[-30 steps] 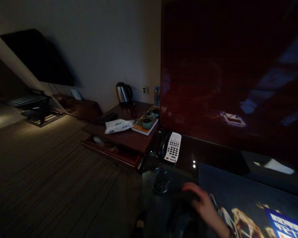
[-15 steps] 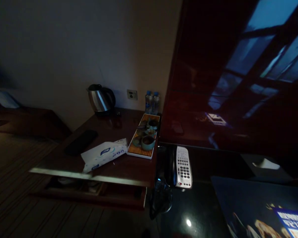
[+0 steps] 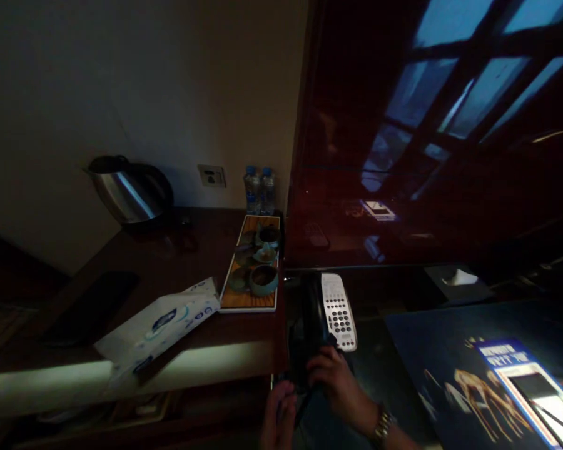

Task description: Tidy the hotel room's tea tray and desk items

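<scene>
In the head view, my right hand reaches in from the lower right, a metal-banded watch on its wrist. Its fingers curl at a dark object beside the desk phone; the dimness hides what this object is. To its left, my left hand is at the bottom edge with its fingers pointing up and a gap between thumb and fingers. I see nothing held in it. Just above the hands stands the phone, with a white keypad face and a black handset along its left side.
On the left cabinet are a tissue pack, a steel kettle, a dark flat item and a tray of tea ware. Two water bottles stand behind it. A drawer below is pulled out. A mat with a booklet lies right.
Both hands have come into view from below, the right one reaching the dark object beside the phone. The view has moved closer, and the cabinet things have shifted left.
</scene>
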### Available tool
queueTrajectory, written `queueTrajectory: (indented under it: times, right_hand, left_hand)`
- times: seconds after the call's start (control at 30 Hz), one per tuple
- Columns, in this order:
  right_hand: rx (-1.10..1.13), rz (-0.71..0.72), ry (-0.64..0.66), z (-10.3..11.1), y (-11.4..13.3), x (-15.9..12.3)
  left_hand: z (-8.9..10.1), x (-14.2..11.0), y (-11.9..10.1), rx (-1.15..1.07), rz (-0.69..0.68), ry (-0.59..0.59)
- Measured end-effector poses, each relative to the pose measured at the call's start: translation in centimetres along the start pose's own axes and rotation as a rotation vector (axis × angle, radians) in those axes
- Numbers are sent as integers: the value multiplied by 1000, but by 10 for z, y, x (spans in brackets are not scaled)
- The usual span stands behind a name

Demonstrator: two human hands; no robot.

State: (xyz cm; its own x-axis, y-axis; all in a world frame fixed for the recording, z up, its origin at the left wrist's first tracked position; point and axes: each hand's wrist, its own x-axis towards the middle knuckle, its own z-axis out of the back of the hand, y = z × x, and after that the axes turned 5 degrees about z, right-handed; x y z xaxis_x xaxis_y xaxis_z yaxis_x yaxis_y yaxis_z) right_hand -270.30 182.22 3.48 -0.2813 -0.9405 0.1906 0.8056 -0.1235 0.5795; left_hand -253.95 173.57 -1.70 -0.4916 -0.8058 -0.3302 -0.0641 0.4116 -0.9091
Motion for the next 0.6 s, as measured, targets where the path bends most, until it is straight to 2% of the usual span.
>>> queueTrajectory:
  times: [0.07, 0.1, 0.17, 0.2, 0.23, 0.3, 0.37, 0.43, 0.5, 0.53, 0.6]
  right_hand:
    - [163, -59, -107, 21, -7, -25]
    - [172, -74, -217, 40, -13, -22]
    - [57, -68, -443, 80, -33, 8]
    - [-34, -74, -503, 97, -44, 30]
    - [-118, -98, -511, 108, -55, 54]
    - [-232, -174, -433, 114, -71, 88]
    - [-271, -190, -297, 102, -78, 89]
    - [-236, -121, -178, 85, -81, 51]
    - [-194, -97, -71, 77, -89, -14]
    - [-201, -137, -56, 78, -96, -51]
    - [-311, -284, -112, 90, -113, -116]
  left_hand:
    - [-16, 9, -18, 86, 7, 123]
    - [-27, 14, -26, 126, 24, 173]
    - [-52, 25, -35, 168, 18, 197]
    - [-65, 31, -37, 185, -17, 183]
    - [-77, 38, -36, 214, -64, 172]
    - [-98, 53, -33, 288, -146, 150]
    - [-114, 70, -29, 323, -183, 129]
    - [-127, 85, -28, 319, -161, 103]
    - [-139, 95, -31, 306, -130, 84]
    - [-143, 96, -34, 300, -122, 83]
    - [-145, 88, -45, 276, -116, 104]
